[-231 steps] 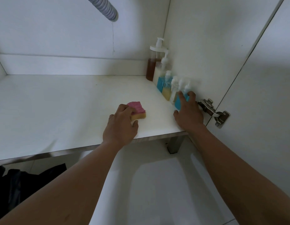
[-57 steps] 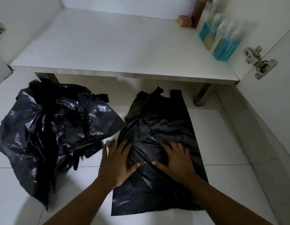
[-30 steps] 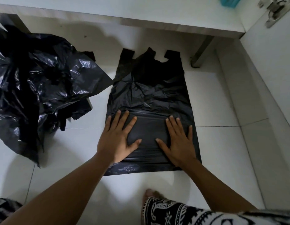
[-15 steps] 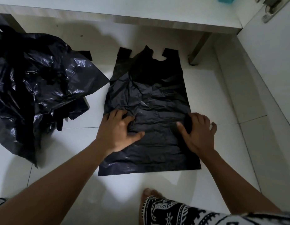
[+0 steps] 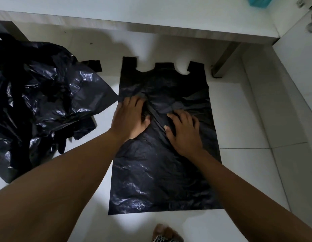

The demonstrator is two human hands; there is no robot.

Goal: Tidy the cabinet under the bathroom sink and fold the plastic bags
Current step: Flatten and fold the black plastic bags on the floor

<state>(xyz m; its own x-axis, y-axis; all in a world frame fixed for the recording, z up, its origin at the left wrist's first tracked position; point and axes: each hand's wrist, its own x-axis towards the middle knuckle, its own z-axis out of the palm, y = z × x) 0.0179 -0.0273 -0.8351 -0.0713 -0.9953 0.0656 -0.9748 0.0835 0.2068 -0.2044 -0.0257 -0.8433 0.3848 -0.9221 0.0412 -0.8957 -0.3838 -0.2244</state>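
A crumpled heap of black bags (image 5: 43, 105) is lying before the cabinet shelf (image 5: 151, 30), at its left end. The left hand (image 5: 129, 117) and right hand (image 5: 185, 131) are pressing down, fingers nearly straight and gripping nothing, on a wrinkled, glossy flat bag (image 5: 162, 172) lying lengthwise away from the shelf, its handles pointing toward it.

Count coming in: one flat black bag (image 5: 162, 172). One crumpled heap of black bags (image 5: 38, 105), number inside impossible to tell. Two grips: left grip (image 5: 130, 117), right grip (image 5: 185, 131). One cabinet leg (image 5: 225, 58). One teal bottle (image 5: 259, 1), cut off by top edge. One foot (image 5: 164, 231).
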